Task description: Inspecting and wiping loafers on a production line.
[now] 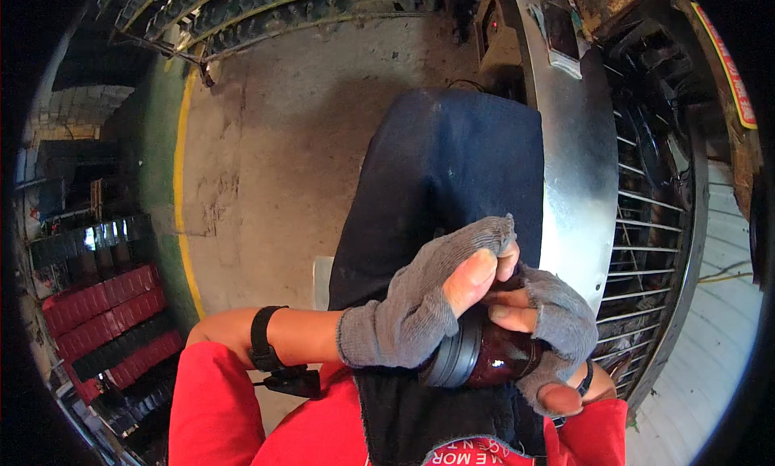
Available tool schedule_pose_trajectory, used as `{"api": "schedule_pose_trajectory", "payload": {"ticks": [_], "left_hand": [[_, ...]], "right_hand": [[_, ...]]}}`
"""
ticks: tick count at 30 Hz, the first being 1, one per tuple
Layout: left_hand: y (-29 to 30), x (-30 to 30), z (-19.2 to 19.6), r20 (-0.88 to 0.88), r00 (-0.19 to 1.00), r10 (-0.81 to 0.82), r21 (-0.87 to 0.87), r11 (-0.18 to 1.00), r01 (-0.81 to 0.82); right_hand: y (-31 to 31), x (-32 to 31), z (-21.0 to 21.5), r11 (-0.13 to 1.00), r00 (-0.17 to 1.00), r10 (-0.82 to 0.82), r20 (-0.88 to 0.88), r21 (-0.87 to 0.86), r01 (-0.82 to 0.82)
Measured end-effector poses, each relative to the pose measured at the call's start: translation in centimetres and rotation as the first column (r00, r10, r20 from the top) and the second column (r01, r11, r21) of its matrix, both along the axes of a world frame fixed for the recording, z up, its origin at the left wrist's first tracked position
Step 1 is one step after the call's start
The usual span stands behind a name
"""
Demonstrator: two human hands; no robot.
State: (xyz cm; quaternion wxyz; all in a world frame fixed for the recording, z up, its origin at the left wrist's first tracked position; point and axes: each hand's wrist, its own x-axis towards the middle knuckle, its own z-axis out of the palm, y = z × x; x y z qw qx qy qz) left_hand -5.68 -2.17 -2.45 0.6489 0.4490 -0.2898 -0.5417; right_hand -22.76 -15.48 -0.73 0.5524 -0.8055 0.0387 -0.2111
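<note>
A dark reddish-brown jar or cup (502,361) with a ridged grey-black lid or collar (454,359) lies tilted in front of my torso. Its grey end points left. My right hand (561,329), in a grey fingerless glove, wraps around the dark body, thumb on the near side and fingers over the far side. My left hand (428,300), gloved alike, is closed just above the grey end, its lower edge against it. Thumb and fingers there are curled together, and whatever they may hold is hidden. The jar's far side is covered by both hands.
A shiny metal bench top (577,167) runs along my right, with a phone-like dark device (563,42) at its far end. Beyond it lies a barred metal rack (646,248). Red ribbed parts (109,325) are stacked at the left. Racks of dark parts (299,6) stand ahead.
</note>
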Motion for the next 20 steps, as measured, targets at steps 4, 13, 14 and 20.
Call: {"api": "schedule_pose_trajectory", "payload": {"ticks": [4, 13, 14, 20], "left_hand": [[-1.9, 1.3, -0.5, -0.087, 0.996, -0.032, 0.018, 0.999, 0.034], [-5.5, 2.9, -1.6, -0.173, 0.972, 0.158, 0.102, 0.985, -0.142], [-5.2, 2.0, -0.8, -0.16, 0.968, 0.194, 0.059, 0.981, -0.187], [-4.4, 3.9, 2.4, 0.426, 0.87, 0.247, -0.043, 0.966, -0.254]], "right_hand": [[-0.3, 0.2, -1.5, 0.961, 0.988, -0.123, -0.097, 0.237, 0.143], [2.8, 5.2, -2.9, 0.179, 0.722, -0.554, -0.414, 0.788, 0.589], [1.5, 5.1, -1.9, 0.259, 0.758, -0.561, -0.333, 0.799, 0.543], [-3.1, 5.7, 5.0, 0.995, 0.995, 0.032, 0.096, 0.092, -0.041]]}}
